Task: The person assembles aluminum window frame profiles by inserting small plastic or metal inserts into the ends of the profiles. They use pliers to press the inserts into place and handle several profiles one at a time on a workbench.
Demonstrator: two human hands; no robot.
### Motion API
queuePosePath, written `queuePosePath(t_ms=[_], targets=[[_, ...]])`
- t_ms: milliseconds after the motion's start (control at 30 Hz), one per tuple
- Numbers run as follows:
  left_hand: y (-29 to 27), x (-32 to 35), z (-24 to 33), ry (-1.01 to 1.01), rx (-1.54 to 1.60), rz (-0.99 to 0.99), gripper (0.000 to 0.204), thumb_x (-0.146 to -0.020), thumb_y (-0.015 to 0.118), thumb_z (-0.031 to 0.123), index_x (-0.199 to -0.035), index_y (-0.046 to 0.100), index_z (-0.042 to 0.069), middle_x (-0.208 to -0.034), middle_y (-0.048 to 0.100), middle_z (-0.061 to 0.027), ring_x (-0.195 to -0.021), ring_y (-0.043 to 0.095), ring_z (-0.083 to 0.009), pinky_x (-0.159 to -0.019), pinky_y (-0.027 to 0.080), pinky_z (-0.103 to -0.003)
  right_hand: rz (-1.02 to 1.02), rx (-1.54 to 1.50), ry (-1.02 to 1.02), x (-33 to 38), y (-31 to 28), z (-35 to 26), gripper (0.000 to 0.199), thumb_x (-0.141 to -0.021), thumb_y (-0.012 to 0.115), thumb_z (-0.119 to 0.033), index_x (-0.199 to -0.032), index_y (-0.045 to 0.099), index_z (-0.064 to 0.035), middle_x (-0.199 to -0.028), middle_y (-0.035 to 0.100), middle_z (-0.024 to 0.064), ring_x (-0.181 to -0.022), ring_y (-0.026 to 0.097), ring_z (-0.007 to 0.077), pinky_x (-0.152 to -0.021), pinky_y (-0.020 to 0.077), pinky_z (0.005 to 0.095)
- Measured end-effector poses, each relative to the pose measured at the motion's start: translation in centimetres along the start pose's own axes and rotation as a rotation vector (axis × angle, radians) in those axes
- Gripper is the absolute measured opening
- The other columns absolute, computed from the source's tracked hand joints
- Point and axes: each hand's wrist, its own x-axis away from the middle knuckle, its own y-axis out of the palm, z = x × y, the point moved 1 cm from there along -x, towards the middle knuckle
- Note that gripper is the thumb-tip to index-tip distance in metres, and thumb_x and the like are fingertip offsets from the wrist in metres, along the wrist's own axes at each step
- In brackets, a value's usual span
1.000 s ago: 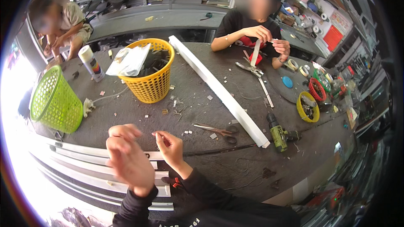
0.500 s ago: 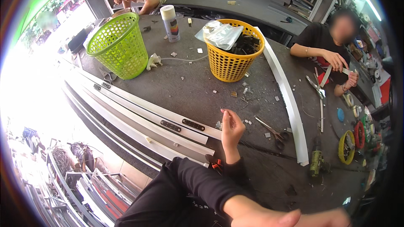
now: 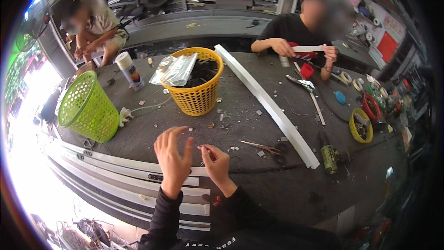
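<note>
Nearby, long white strips [image 3: 129, 193], seemingly metal

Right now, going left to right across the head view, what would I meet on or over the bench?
Green basket, spray can, left hand, right hand, scissors, drill, small yellow basket.

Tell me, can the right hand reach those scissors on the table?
Probably yes: the scissors lie near the right hand, off to its right, with just a few small pale bits between, and nothing covering them.
</note>
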Motion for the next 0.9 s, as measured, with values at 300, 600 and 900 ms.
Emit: queuePosePath(t_ms=[300,600,900], targets=[[5.6,3.9,-4.8,0.038,0.223,-0.056,0.041,-0.089,0.069,0.018,-0.124,0.057,0.002,-0.114,0.065,-0.0132,-0.106,0.059,-0.031,-0.097,0.041,-0.041,-0.018,0.004,-0.003,0.0,-0.1,-0.3,0.015,-0.097,0.065,-0.009,-0.101,0.071,0.0038,-0.072,0.064,-0.0023,-0.066,0.052,0.0002,-0.055,0.0401,0.0197],[6.9,4.6,-5.2,-0.112,0.399,-0.015,0.012,-0.086,0.07,0.007,-0.099,0.07,0.005,-0.107,0.063,-0.0119,-0.096,0.061,-0.0307,-0.088,0.046,-0.041,0.019,-0.026,-0.015,0.1,0.2,0.1,0.015,-0.095,0.067,-0.011,-0.099,0.071,0.0021,-0.066,0.063,0.0047,-0.057,0.052,0.0044,-0.051,0.0406,0.0246],[6.8,4.5,-5.3,-0.105,0.409,-0.004,0.007,-0.087,0.069,0.006,-0.092,0.067,0.001,-0.105,0.062,-0.0143,-0.098,0.061,-0.0322,-0.087,0.048,-0.041,0.003,-0.001,-0.005,0.0,0.1,-0.1,0.015,-0.095,0.066,-0.011,-0.1,0.071,0.0025,-0.068,0.063,0.0024,-0.06,0.052,0.0026,-0.053,0.0409,0.0228]])
